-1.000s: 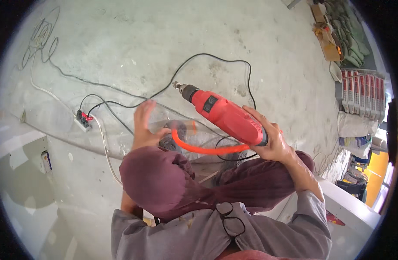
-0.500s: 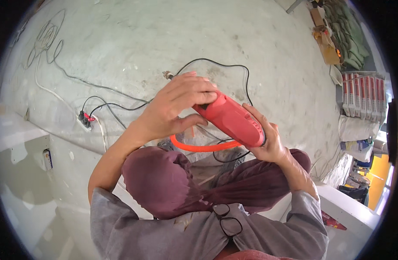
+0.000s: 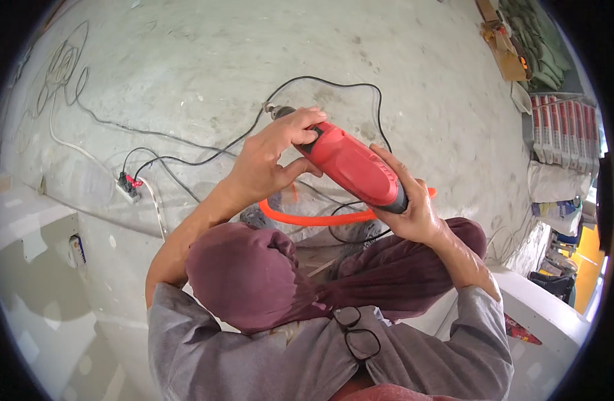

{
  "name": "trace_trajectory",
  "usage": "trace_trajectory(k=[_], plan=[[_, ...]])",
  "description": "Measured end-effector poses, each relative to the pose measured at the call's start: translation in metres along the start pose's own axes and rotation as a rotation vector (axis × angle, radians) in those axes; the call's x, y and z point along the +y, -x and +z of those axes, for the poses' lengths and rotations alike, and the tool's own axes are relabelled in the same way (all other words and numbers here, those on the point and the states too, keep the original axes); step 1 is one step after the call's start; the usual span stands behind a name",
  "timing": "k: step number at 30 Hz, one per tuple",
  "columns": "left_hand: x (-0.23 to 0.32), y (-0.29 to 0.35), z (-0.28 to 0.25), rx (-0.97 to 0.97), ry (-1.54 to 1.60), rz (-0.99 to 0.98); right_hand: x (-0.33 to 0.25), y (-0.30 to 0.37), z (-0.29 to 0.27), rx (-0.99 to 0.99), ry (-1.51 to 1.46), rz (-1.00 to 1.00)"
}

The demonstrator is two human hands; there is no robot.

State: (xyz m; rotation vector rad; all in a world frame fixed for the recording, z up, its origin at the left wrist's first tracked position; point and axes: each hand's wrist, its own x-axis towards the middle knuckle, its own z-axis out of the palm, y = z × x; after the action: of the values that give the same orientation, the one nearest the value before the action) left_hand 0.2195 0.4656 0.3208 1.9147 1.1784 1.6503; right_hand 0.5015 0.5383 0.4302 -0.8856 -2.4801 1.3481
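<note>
A red power tool [image 3: 353, 164] with dark ends is held above my lap, slanting from upper left to lower right. At its far-left end a dark neck carries a small metal tip [image 3: 269, 107]. My left hand [image 3: 270, 154] grips the front part, fingers over the top by a black patch and thumb below. Around the rear end wraps my right hand [image 3: 417, 207], thumb along the upper side. Beneath the tool, an orange ribbed hose [image 3: 307, 219] curves across and shows again beyond my right hand. A black cord [image 3: 350, 84] loops on the floor behind the tool.
Left of me, a white power strip [image 3: 128, 190] holds several plugs, with cables running to a coil [image 3: 63, 67]. Low white panels [image 3: 26, 214] stand on either side. Stacked red-and-white packages [image 3: 564, 130] and green sacks [image 3: 537, 43] line the right side.
The tool has tilted and turned slightly, so more of its dark neck and metal tip shows. My left hand has shifted a little with it; both hands keep hold.
</note>
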Motion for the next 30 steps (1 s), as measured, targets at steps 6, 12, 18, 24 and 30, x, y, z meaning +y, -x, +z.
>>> trace_trajectory(k=[6,12,18,24,30], plan=[[0.006,0.015,-0.011,-0.028,0.01,-0.062,0.006,0.001,0.008,0.021,0.032,-0.066],[-0.022,0.12,-0.041,0.125,-0.388,-0.464,0.008,0.007,0.008,-0.122,0.012,0.038],[-0.013,0.236,-0.002,0.006,-0.295,-0.803,0.007,0.0,0.023,-0.332,0.088,0.122],[-0.044,0.248,0.051,-0.07,-0.535,-0.796,0.015,-0.004,0.033,-0.505,0.201,0.136],[-0.06,0.255,0.069,0.029,-0.536,-0.835,0.018,-0.019,0.043,-0.585,0.281,0.132]])
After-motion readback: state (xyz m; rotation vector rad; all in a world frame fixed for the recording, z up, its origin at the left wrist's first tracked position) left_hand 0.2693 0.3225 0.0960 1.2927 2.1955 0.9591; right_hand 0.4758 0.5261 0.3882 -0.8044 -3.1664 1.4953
